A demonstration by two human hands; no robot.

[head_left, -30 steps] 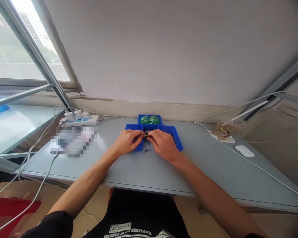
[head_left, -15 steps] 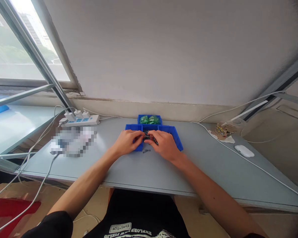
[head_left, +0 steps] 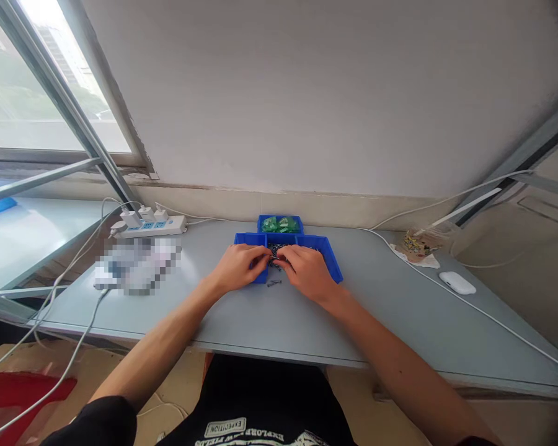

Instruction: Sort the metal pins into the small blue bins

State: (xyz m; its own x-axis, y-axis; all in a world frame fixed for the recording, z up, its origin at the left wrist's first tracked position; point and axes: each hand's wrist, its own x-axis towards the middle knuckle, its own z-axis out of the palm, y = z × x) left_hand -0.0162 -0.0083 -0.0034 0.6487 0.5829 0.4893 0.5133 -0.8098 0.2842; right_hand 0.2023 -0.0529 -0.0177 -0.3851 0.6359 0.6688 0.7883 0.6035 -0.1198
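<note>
Over a blue divided bin [head_left: 329, 257] on the grey table, my left hand [head_left: 242, 265] and my right hand [head_left: 307, 269] meet near the middle compartment. Fingertips of both hands are pinched round a small, thin, dark screw-like piece [head_left: 273, 257]. Dark screws fill the middle compartment beneath them, partly hidden by my fingers. A few loose screws [head_left: 274, 283] lie on the table just in front of the bin. Behind it, a smaller blue bin [head_left: 300, 225] holds green packets [head_left: 279, 225].
A white power strip [head_left: 153, 227] with plugs and a blurred-out item [head_left: 139, 263] are at the left. On the right lie a white case [head_left: 457, 283], a long white cable [head_left: 418, 271] and a plastic bag of small pieces [head_left: 418, 244].
The fingers of my right hand have drawn slightly closer together at the small piece. My left hand has barely moved.
</note>
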